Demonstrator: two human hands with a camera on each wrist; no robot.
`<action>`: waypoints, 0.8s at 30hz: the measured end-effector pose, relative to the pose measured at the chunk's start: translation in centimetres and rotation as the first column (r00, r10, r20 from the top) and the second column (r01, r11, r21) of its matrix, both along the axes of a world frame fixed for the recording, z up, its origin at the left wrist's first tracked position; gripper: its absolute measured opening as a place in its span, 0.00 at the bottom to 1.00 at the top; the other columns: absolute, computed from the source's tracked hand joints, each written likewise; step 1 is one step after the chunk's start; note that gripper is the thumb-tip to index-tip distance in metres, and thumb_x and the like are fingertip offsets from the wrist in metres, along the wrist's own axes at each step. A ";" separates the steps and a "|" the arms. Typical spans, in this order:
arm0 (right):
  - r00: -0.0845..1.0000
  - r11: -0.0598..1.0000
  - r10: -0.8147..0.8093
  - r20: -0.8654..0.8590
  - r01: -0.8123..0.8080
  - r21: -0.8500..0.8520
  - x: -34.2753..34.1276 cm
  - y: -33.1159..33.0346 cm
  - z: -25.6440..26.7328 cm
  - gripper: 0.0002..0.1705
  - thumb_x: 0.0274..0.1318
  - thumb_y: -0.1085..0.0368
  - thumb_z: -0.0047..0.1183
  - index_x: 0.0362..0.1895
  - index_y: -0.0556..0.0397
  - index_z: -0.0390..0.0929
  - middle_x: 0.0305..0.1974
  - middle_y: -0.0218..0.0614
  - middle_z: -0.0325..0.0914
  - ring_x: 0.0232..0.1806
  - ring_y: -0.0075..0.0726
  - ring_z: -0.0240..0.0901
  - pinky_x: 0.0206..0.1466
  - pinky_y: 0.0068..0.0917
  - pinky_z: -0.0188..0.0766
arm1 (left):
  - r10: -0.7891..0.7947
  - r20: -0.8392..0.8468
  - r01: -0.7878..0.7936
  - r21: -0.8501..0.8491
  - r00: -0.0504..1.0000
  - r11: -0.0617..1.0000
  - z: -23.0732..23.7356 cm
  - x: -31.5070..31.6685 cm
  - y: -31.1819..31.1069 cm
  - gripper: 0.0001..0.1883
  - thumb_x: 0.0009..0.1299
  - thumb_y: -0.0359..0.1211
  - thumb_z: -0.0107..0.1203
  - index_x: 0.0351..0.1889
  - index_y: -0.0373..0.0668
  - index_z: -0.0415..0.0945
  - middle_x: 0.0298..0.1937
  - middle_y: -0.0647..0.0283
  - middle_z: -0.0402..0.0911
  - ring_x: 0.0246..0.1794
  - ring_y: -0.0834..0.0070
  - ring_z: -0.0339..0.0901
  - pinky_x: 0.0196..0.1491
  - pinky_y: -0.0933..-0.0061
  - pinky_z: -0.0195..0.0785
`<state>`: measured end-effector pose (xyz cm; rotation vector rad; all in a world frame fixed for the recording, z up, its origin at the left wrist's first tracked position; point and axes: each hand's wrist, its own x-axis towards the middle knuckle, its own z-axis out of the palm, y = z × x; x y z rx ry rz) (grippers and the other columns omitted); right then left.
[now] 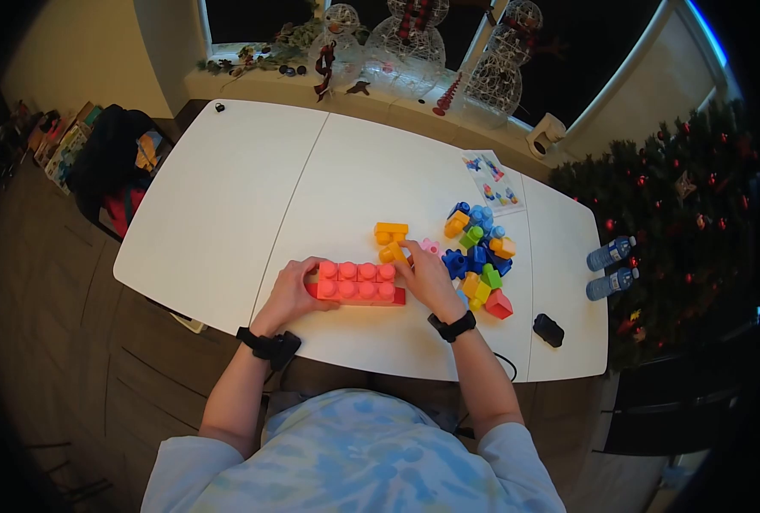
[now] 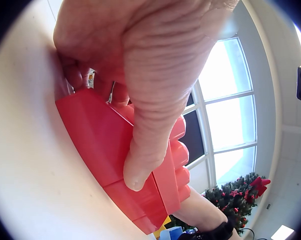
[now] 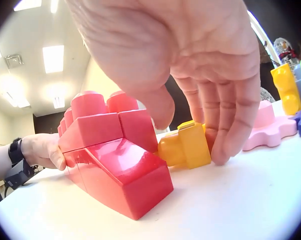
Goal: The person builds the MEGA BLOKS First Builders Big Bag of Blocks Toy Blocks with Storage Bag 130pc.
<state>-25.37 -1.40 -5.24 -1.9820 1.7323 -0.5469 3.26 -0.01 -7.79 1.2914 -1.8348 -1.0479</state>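
One pale shirt [image 1: 363, 453] with blue and yellow patches is closest, and out from it go two bare forearms, a black band [image 1: 271, 344] round the left wrist, another [image 1: 453, 327] round the right. The left hand [image 1: 293, 291] has the near-left end of the action: it grips the red block stack [image 1: 359, 285], thumb laid along the sloping side, fingers bent round the end. What a chunky build, resting on the white table [image 1: 217, 201], eight coral studs on top in two rows of four, darker red wedges poking out below at both ends! Over to the right hand [image 1: 431, 282]: thumb apart from the fingers, those fingers only slightly bent and reaching down around a small yellow block [image 3: 193, 145] just beside the stack; whether it is pinched, I cannot tell. Off to the right lies a black object [image 1: 548, 331], and nearer the middle a loose pile of blocks [image 1: 476, 256], dark blue, light blue, green, yellow, orange and red. Just past the right fingertips sits another yellow block [image 1: 391, 231], with a pink flower-shaped piece [image 1: 431, 246] between it and the pile. Farther up, a printed sheet [image 1: 495, 184] lies flat, showing colourful builds. Two water bottles [image 1: 611, 269] are by the table's right edge, a tree [image 1: 679, 197] with red baubles behind them, and at the windows, wire snowmen [image 1: 410, 43] line the sill.
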 end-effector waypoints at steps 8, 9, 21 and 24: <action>0.990 0.993 -0.113 0.087 0.110 0.041 -0.8 -2.1 -2.6 0.16 0.63 0.61 0.58 0.50 0.59 0.79 0.34 0.52 0.85 0.39 0.58 0.83 0.45 0.49 0.79 | 0.011 0.025 -0.011 0.000 1.000 1.000 -0.4 0.1 0.1 0.36 0.45 0.37 0.82 0.54 0.41 0.81 0.48 0.55 0.85 0.50 0.59 0.79 0.57 0.61 0.76; 0.974 0.985 -0.133 0.185 0.110 0.130 -1.3 -2.2 -3.1 0.15 0.62 0.62 0.58 0.46 0.59 0.81 0.34 0.52 0.85 0.38 0.58 0.83 0.45 0.48 0.79 | 0.010 0.016 -0.010 0.014 1.000 1.000 -0.3 0.1 0.1 0.36 0.46 0.37 0.82 0.54 0.42 0.81 0.48 0.55 0.85 0.50 0.59 0.79 0.57 0.61 0.76; 0.984 0.996 0.021 -0.178 -0.037 -0.084 -1.2 0.8 3.1 0.22 0.54 0.80 0.53 0.55 0.55 0.82 0.52 0.44 0.82 0.53 0.55 0.80 0.54 0.45 0.79 | 0.007 0.025 -0.007 -0.019 1.000 1.000 0.2 0.0 0.2 0.36 0.45 0.37 0.82 0.53 0.40 0.81 0.47 0.54 0.85 0.48 0.59 0.82 0.56 0.62 0.78; 0.951 0.947 0.278 -0.138 -0.295 -0.126 -1.8 1.0 3.0 0.31 0.50 0.83 0.53 0.61 0.54 0.78 0.66 0.45 0.75 0.65 0.54 0.73 0.67 0.43 0.73 | 0.009 0.059 -0.007 -0.040 0.998 0.999 0.5 0.0 0.3 0.36 0.45 0.37 0.82 0.54 0.41 0.81 0.47 0.54 0.86 0.48 0.59 0.82 0.56 0.62 0.78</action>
